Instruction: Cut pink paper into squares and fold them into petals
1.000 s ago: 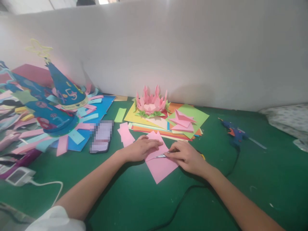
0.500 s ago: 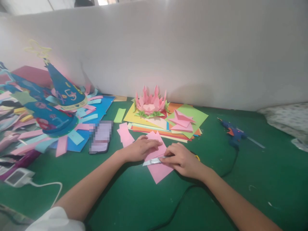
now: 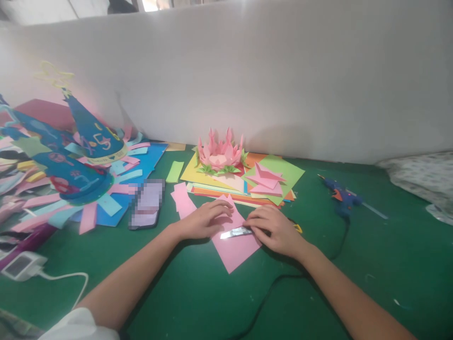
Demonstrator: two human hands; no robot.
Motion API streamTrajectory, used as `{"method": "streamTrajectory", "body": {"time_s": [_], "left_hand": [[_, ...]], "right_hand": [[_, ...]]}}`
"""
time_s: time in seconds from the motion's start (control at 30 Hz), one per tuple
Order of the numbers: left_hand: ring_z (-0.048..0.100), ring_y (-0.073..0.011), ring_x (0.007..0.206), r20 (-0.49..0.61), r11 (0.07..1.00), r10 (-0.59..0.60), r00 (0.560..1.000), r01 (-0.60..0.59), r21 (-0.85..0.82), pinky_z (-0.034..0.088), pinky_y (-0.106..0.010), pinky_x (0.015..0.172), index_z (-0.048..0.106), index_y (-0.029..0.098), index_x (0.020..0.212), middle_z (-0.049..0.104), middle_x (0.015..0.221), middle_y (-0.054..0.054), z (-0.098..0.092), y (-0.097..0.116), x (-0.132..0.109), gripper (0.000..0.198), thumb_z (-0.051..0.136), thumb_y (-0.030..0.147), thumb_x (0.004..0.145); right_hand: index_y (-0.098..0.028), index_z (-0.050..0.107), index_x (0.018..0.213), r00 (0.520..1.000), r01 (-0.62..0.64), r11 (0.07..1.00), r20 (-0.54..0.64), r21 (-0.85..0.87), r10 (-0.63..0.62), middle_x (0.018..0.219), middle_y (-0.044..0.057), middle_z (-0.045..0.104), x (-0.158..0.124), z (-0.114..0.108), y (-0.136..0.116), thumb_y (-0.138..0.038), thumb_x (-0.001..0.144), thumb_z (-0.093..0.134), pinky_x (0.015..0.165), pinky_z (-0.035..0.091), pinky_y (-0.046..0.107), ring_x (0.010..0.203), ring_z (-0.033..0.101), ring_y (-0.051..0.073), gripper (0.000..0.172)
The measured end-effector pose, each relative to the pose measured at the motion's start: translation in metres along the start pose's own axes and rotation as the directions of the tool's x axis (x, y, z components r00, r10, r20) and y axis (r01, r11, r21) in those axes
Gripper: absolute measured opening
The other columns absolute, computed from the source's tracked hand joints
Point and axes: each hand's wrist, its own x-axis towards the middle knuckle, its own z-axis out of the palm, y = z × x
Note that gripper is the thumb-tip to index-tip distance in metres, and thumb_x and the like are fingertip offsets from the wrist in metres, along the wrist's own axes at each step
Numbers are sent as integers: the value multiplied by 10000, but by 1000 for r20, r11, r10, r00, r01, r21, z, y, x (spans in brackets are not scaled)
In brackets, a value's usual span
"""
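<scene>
A sheet of pink paper (image 3: 235, 257) lies at an angle on the green tabletop, a corner pointing towards me. My left hand (image 3: 205, 219) rests over the sheet's left side with its fingers extended and slightly bent. In my right hand (image 3: 278, 231) is a utility knife (image 3: 236, 233), its silver blade pointing left across the paper. The yellow end of the handle shows behind my palm; the rest of the grip is covered by my fingers. Smaller pink paper pieces (image 3: 184, 200) lie just beyond my left hand.
Behind the sheet, a pink paper lotus (image 3: 221, 158) and folded pink pieces (image 3: 266, 179) sit on stacked coloured paper (image 3: 208, 190). A glue gun (image 3: 341, 194) lies right, its black cable running forward. At left are a phone (image 3: 146, 205) and decorated blue cone hats (image 3: 81, 177).
The knife has shifted right across the paper and its blade now lies flatter. My left fingers have drawn back and lifted slightly. The whole view has moved a little.
</scene>
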Motion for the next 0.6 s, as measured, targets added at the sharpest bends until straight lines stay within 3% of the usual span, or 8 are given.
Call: {"method": "streamTrajectory", "body": {"time_s": [0.13, 0.27, 0.37, 0.47, 0.53, 0.6], "left_hand": [[411, -204, 1229, -78, 998, -25, 997, 20, -65, 426, -335, 955, 509, 203, 1137, 471, 1252, -105, 2, -7, -3, 462, 485, 10, 719], [558, -182, 971, -104, 988, -140, 985, 132, -81, 480, -326, 828, 524, 207, 1089, 606, 1035, -57, 7, -12, -4, 414, 485, 28, 718], [559, -184, 986, -233, 980, -198, 952, 185, -76, 457, -342, 867, 520, 211, 1077, 605, 1067, -63, 8, -13, -3, 305, 481, 121, 789], [551, -167, 1001, -383, 966, -259, 887, 234, -112, 450, -315, 859, 468, 213, 1118, 575, 1104, -61, 2, -18, -3, 310, 431, 153, 816], [568, -159, 877, -492, 936, -339, 802, 341, -89, 460, -301, 780, 424, 210, 1149, 591, 972, -39, -6, -23, -5, 356, 394, 131, 804], [574, -170, 753, -574, 849, -441, 690, 528, -17, 451, -304, 696, 398, 211, 1174, 589, 873, -25, -16, -30, -9, 400, 379, 115, 786]], "right_hand": [[-220, 655, 1070, 991, -85, 995, -106, -55, 79, 1038, 77, 674, 7, 8, 0, -217, 913, 428, 882, 436, 427, 994, 575, 221, 276], [-225, 627, 1146, 993, -112, 979, -44, -168, 106, 1204, 95, 611, 13, 17, -5, -252, 921, 427, 919, 430, 451, 1099, 542, 248, 303], [-253, 615, 1175, 994, -103, 966, 17, -237, 110, 1281, 106, 551, 15, 21, -9, -283, 924, 441, 924, 422, 464, 1143, 504, 267, 307], [-285, 591, 1204, 993, -84, 963, 54, -255, 101, 1294, 95, 535, 15, 23, -11, -303, 926, 442, 927, 409, 464, 1155, 479, 270, 316], [-278, 594, 1198, 993, -81, 962, 60, -261, 100, 1283, 93, 543, 15, 23, -12, -297, 923, 446, 929, 400, 465, 1153, 471, 272, 313], [-261, 609, 1176, 994, -81, 963, 54, -256, 97, 1269, 89, 556, 14, 23, -12, -276, 918, 453, 937, 389, 465, 1147, 471, 269, 302]]}}
